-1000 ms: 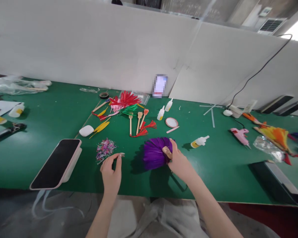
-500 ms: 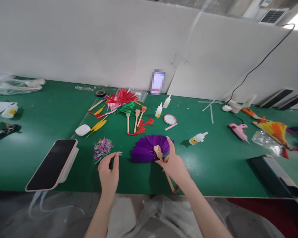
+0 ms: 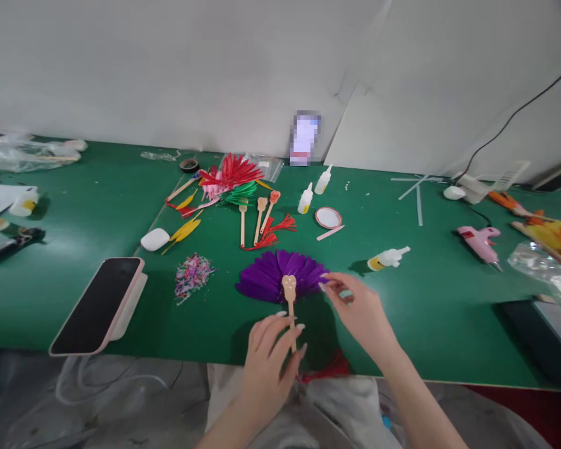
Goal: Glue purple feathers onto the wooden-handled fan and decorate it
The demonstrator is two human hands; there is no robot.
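A purple feather fan (image 3: 262, 274) is spread on the green table in front of me, its wooden handle (image 3: 290, 293) pointing toward me. The handle's head carries several small pale dots. My left hand (image 3: 271, 352) has its fingers closed around the lower handle, near the table edge. At the fan's right edge, the thumb and forefinger of my right hand (image 3: 358, 308) pinch the outermost purple feather. A red tassel (image 3: 330, 368) hangs from the handle's lower end, blurred. Left of the fan lies a heap of colourful small bits (image 3: 192, 275).
Behind the fan lie wooden sticks (image 3: 260, 218) with red tassels, red feathers (image 3: 236, 171), glue bottles (image 3: 305, 199) and a round white dish (image 3: 328, 217). Another glue bottle (image 3: 387, 259) lies on the right, before a pink glue gun (image 3: 480, 243). A phone (image 3: 98, 305) rests at left.
My left hand has moved right from beside the colourful bits onto the handle. My right hand has left the handle's head for the feather edge. The fan now points straighter toward me.
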